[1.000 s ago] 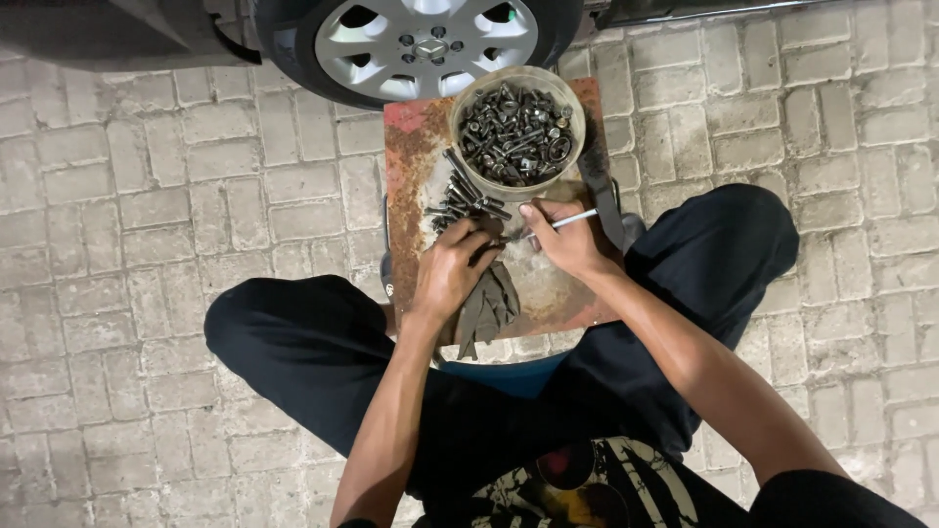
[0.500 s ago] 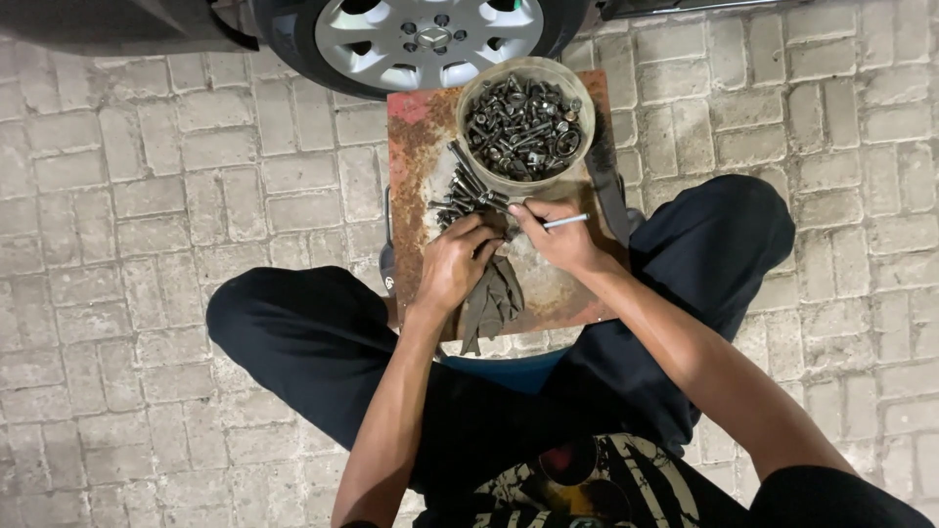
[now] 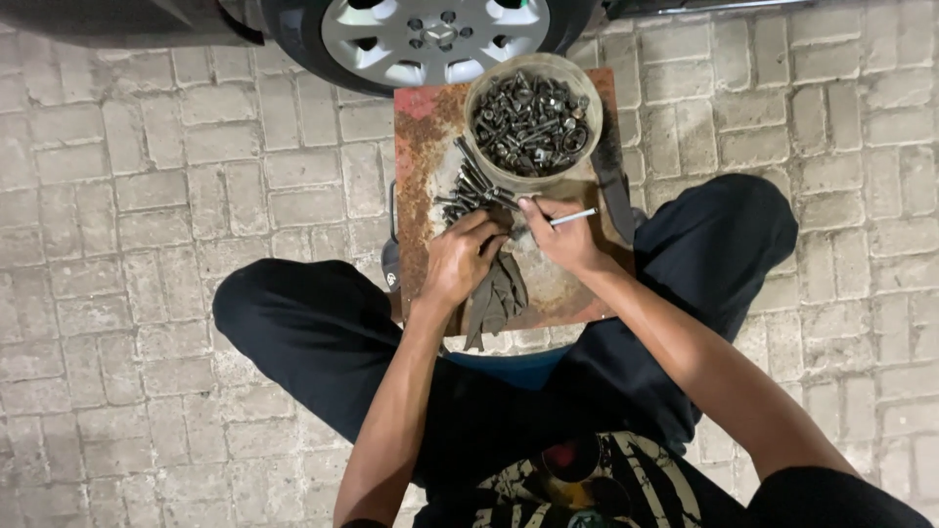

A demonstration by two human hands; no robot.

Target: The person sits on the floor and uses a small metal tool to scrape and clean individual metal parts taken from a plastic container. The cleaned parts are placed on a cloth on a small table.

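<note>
On a rusty metal plate (image 3: 423,147) beside a car wheel (image 3: 430,37), a seated person's left hand (image 3: 460,262) presses a dark rag (image 3: 497,298) while the right hand (image 3: 562,238) pinches a thin white-handled tool (image 3: 572,217) near loose bolts (image 3: 469,191). Hard, heavy and likely greasy, each bolt is best pinched by its shank; more fill the bowl (image 3: 533,122).

One rusty metal plate (image 3: 430,147) lay on the paving, with one round bowl (image 3: 481,98) on it, heaped with bolts and nuts too many to count. One dark rag (image 3: 497,298), one car wheel (image 3: 435,39) and two hands, left (image 3: 462,256) and right (image 3: 562,235), showed.
</note>
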